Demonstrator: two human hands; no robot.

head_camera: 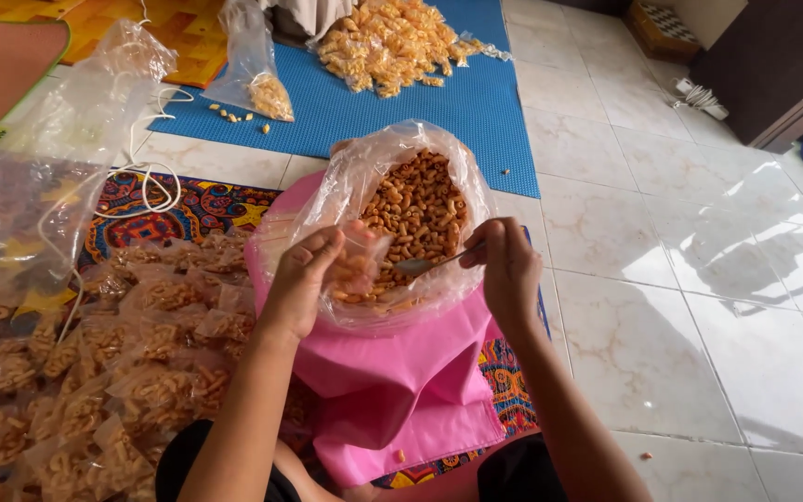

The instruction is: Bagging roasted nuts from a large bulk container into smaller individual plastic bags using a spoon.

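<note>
A large clear plastic bag [457, 177] full of orange-brown curled snacks [420, 209] stands open on a pink cloth [401, 372] between my knees. My left hand [304, 279] holds a small clear packet [357, 265], partly filled with snacks, at the big bag's near left rim. My right hand [508, 265] grips a metal spoon [425, 265] whose bowl points left toward the small packet, just over the snacks.
Several filled small packets [95, 372] lie heaped on a patterned mat [188, 209] at my left. An empty clear bag [39, 158] and a white cord [146, 181] lie beyond them. Farther off, a blue mat [476, 112] carries a snack pile [392, 42] and another bag [253, 70]. Tiled floor [699, 279] spreads right.
</note>
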